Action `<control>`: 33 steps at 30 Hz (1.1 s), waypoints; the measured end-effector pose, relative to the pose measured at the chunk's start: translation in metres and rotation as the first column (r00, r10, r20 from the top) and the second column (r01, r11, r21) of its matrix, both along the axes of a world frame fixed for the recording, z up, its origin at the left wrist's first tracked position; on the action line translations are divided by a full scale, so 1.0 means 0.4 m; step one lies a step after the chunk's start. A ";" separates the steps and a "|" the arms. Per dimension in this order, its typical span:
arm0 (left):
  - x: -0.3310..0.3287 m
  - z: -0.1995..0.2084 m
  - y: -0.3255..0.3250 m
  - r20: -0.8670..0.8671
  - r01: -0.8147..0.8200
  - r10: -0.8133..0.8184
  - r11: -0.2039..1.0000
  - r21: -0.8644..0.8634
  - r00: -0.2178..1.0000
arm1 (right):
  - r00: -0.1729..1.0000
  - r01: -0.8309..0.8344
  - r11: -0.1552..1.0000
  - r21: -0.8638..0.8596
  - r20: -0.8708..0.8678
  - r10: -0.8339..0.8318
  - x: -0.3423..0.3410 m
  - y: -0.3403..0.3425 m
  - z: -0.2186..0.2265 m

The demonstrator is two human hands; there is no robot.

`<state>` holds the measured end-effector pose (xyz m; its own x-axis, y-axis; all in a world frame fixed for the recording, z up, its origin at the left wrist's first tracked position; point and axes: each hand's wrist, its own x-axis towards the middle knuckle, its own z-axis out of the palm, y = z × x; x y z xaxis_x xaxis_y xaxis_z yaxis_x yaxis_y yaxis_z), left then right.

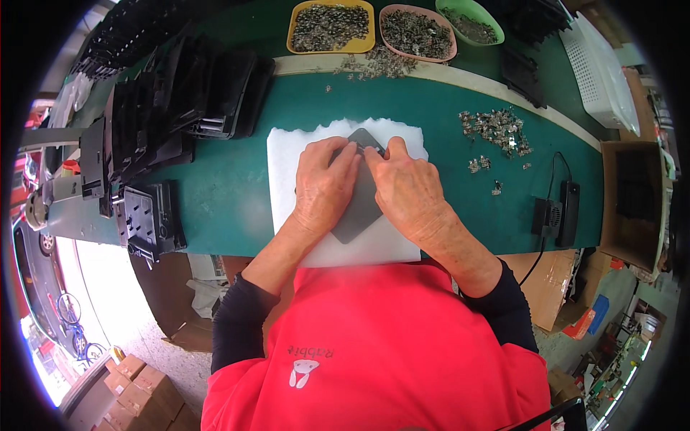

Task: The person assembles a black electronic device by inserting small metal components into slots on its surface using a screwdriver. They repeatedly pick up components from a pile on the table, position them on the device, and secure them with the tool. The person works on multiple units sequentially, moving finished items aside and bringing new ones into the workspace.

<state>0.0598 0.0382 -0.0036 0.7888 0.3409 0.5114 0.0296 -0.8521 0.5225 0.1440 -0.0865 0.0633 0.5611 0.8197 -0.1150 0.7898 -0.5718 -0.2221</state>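
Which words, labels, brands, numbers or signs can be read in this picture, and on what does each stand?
Red top: one dark printed word, upside down, by a white figure; I leave it uncopied.
Grey plate: no text visible on its uncovered part.
Cardboard boxes and elsewhere: any print is too small or blurred.

The left fingers (346, 159) and right fingers (375, 159) rest on a dark grey panel (353, 224); a white sheet (283, 172) lies beneath them, small metal parts (507, 131) to their right, black plastic pieces (233, 90) left.
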 end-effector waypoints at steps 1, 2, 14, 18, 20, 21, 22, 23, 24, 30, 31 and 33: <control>-0.001 0.001 0.003 -0.019 0.021 -0.020 0.999 0.040 1.000 | 1.000 -0.002 1.000 -0.020 0.002 0.002 -0.001 0.006 0.002; -0.002 0.003 0.007 -0.039 0.042 -0.039 0.996 0.080 0.998 | 1.000 -0.004 0.999 -0.041 0.004 0.004 -0.003 0.013 0.005; -0.009 -0.007 0.004 -0.020 -0.022 0.019 0.986 -0.164 1.000 | 0.998 -0.058 0.998 0.036 0.040 0.057 0.015 -0.034 0.000; -0.005 -0.007 0.008 0.004 -0.020 0.021 0.989 -0.145 1.000 | 0.993 -0.076 0.997 0.034 0.091 0.073 0.013 -0.029 -0.006; -0.006 0.000 0.007 -0.030 -0.041 0.036 0.987 -0.157 0.999 | 0.991 -0.084 0.996 0.036 0.107 0.080 0.015 -0.026 -0.008; -0.005 -0.001 0.008 -0.029 -0.034 0.030 0.988 -0.153 0.999 | 0.990 -0.089 0.995 0.043 0.110 0.084 0.015 -0.026 -0.012; -0.005 -0.001 0.010 -0.028 -0.026 0.022 0.989 -0.148 0.999 | 0.990 -0.095 0.994 0.049 0.113 0.089 0.015 -0.025 -0.015; -0.004 -0.001 0.011 -0.027 -0.019 0.015 0.990 -0.143 1.000 | 0.989 -0.096 0.994 0.048 0.114 0.090 0.016 -0.023 -0.015; -0.004 -0.001 0.013 -0.034 -0.018 0.012 0.988 -0.155 0.999 | 0.989 -0.097 0.994 0.046 0.114 0.092 0.018 -0.020 -0.015; 0.002 -0.002 0.014 -0.073 -0.046 0.028 0.966 -0.255 0.997 | 0.986 -0.123 0.992 -0.003 0.110 0.122 0.020 -0.006 -0.009; 0.006 -0.004 0.010 -0.089 -0.062 0.038 0.959 -0.278 0.995 | 0.986 -0.131 0.991 -0.018 0.106 0.132 0.021 -0.003 -0.009; 0.014 -0.006 0.007 -0.113 -0.080 0.047 0.947 -0.312 0.992 | 0.978 -0.176 0.983 -0.053 0.104 0.180 0.026 0.000 -0.007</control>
